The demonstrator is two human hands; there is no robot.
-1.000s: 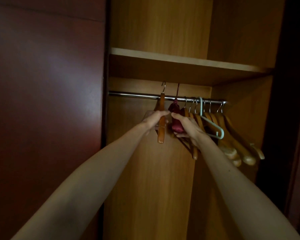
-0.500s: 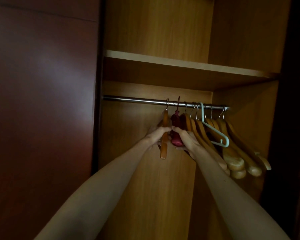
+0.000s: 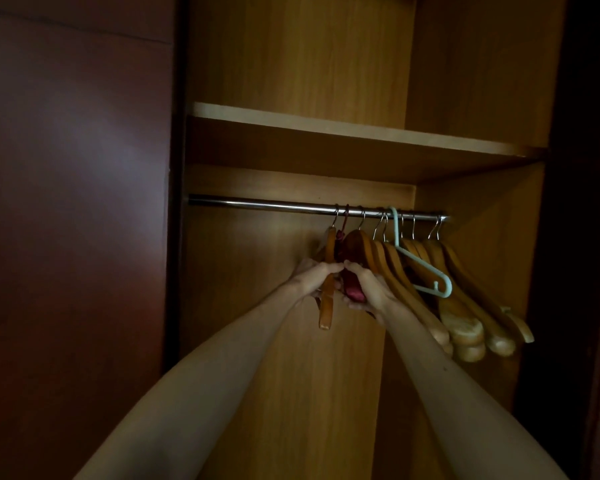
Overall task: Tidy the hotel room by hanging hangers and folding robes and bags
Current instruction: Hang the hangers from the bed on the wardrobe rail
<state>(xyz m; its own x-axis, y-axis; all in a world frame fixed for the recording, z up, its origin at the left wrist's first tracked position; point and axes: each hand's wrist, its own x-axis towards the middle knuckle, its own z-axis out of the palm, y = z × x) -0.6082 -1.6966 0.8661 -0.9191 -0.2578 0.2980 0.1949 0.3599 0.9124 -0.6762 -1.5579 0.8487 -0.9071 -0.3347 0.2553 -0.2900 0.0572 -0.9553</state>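
Note:
Inside an open wooden wardrobe a metal rail point(image 3: 257, 203) carries several wooden hangers point(image 3: 465, 299) bunched at its right end, with a pale green plastic hanger point(image 3: 426, 289) among them. My left hand point(image 3: 314, 277) grips the leftmost wooden hanger point(image 3: 326, 313), which hangs edge-on from the rail. My right hand point(image 3: 364, 289) holds a dark red padded hanger point(image 3: 352, 289) hooked on the rail just beside it. The two hands touch at the fingertips.
A wooden shelf point(image 3: 326, 126) runs across the wardrobe above the rail. A dark reddish door panel point(image 3: 73, 237) fills the left side. The left half of the rail carries no hangers. A dark frame point(image 3: 589, 237) borders the right.
The leftmost wooden hanger's hook has come down onto the rail. It has moved right, close against the red hanger, and my hands have closed together.

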